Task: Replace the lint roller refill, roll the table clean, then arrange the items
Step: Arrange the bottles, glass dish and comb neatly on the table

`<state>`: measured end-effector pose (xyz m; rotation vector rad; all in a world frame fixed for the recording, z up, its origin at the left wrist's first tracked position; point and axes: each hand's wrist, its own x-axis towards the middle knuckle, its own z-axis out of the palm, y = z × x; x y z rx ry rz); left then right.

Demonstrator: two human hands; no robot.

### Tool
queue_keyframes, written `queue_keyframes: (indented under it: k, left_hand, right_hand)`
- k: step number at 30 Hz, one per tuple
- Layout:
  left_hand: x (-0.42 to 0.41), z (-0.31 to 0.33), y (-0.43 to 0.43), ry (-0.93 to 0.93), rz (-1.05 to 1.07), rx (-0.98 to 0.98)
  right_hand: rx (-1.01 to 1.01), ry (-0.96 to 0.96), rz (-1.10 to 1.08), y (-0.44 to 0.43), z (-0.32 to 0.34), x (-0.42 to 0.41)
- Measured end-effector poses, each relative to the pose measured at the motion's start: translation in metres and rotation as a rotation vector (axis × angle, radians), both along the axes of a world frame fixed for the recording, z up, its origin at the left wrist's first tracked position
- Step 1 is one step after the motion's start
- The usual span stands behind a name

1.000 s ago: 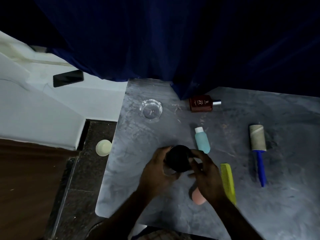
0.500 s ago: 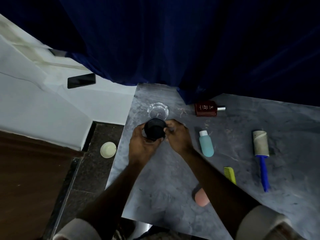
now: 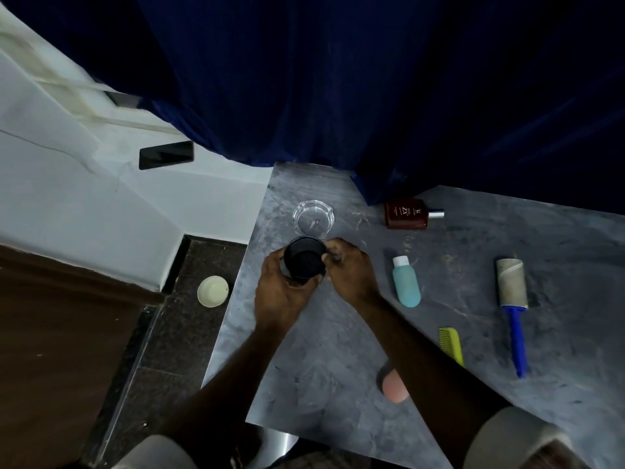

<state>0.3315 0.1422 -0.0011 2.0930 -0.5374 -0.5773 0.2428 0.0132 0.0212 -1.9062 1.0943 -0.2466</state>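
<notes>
A round black jar (image 3: 303,257) is held over the grey table (image 3: 338,384), just in front of a clear glass ashtray (image 3: 313,219). My left hand (image 3: 279,292) cups the jar from the left and below. From the right, my right hand (image 3: 350,272) pinches its rim. The lint roller (image 3: 512,299), a worn grey roll on a blue handle, lies at the right, well away from both hands. A teal bottle (image 3: 406,280), a yellow-green comb (image 3: 451,345), a pink sponge (image 3: 394,387) and a brown perfume bottle (image 3: 407,214) also lie on the table.
A dark blue curtain (image 3: 338,79) hangs over the table's far edge. Left of the table lie a dark stone floor with a pale round lid (image 3: 212,291), a white ledge holding a black phone (image 3: 166,155), and a brown wooden surface.
Both hands carried the black jar from near the comb and sponge up and to the left, stopping beside the glass ashtray. Over the last half second they hardly moved.
</notes>
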Motion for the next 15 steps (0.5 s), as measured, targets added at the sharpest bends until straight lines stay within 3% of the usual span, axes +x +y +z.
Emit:
queue_keyframes:
  k: [4,7,11,15]
  left_hand:
    - [-0.005,0.008,0.013,-0.155,0.01,-0.007]
    - [-0.017,0.025,0.021,-0.215,0.058,-0.207]
    - [-0.046,0.048,-0.019,-0.188,-0.242,-0.298]
    - [-0.074,0.041,-0.112,-0.046,-0.449,-0.244]
  right_hand:
    - [0.072,-0.035,-0.102,-0.019,-0.001,-0.013]
    - [0.145,-0.184,-0.297,-0.05,-0.01,-0.047]
    - [0.245,-0.238,-0.504,-0.096,-0.015,-0.103]
    - [0.164,-0.127,-0.524,-0.146,-0.017,-0.125]
